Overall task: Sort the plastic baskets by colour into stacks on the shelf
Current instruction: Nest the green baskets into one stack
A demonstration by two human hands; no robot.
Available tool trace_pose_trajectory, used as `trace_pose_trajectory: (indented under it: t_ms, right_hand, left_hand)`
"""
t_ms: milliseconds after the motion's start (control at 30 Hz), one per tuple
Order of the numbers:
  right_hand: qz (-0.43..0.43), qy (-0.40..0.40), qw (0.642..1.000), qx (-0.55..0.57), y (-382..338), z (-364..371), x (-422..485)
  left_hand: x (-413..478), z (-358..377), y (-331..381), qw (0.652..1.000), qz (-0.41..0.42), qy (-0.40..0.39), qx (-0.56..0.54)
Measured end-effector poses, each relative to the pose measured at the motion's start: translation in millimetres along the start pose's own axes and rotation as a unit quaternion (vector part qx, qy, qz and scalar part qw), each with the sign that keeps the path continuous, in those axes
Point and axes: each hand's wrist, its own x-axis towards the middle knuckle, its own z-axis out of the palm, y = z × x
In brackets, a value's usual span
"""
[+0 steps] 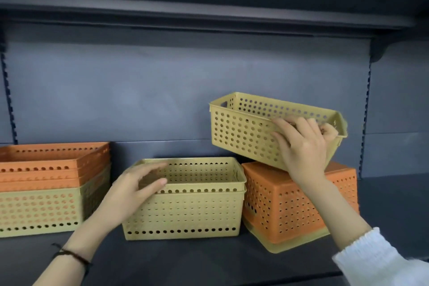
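Note:
My right hand (303, 146) grips the near rim of a yellow perforated basket (241, 132), held tilted in the air above an upside-down orange basket (299, 200). That orange basket sits over a yellow one whose rim (278, 247) shows beneath it. In the middle stands a stack of two nested yellow baskets (185, 211). My left hand (137, 188) rests on its left rim, thumb outside and fingers curled over the edge. At the left, several orange baskets (46, 165) are nested inside a yellow basket (39, 211).
All baskets stand on a dark grey shelf (209, 260) with a grey back panel (162, 90). Another shelf (209, 16) overhangs above. Slotted uprights run down at the left and right (365, 123). Bare shelf lies to the right of the orange basket.

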Motion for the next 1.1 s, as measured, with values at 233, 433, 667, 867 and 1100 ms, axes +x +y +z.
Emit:
trace_pose_trajectory:
  t_ms: [233, 433, 667, 867, 1100]
  right_hand:
    - [-0.052, 0.036, 0.987, 0.147, -64, 4, 3]
    - [-0.051, 0.008, 0.973, 0.226, -98, 9, 0]
    - [0.053, -0.048, 0.978, 0.194, -100, 13, -3]
    - [0.24, -0.178, 0.867, 0.4, -100, 19, -25]
    - [0.253, -0.202, 0.865, 0.382, -92, 15, -42]
  left_hand:
    - [29, -21, 41, 0.97, -0.041, 0.083, -0.223]
    - [28, -32, 38, 0.941, -0.058, 0.123, -0.309]
    - [16, -49, 13, 0.937, -0.093, 0.181, -0.284]
    - [16, -48, 2, 0.938, -0.103, 0.177, -0.28]
    - [7, -26, -10, 0.953, -0.139, 0.123, -0.241]
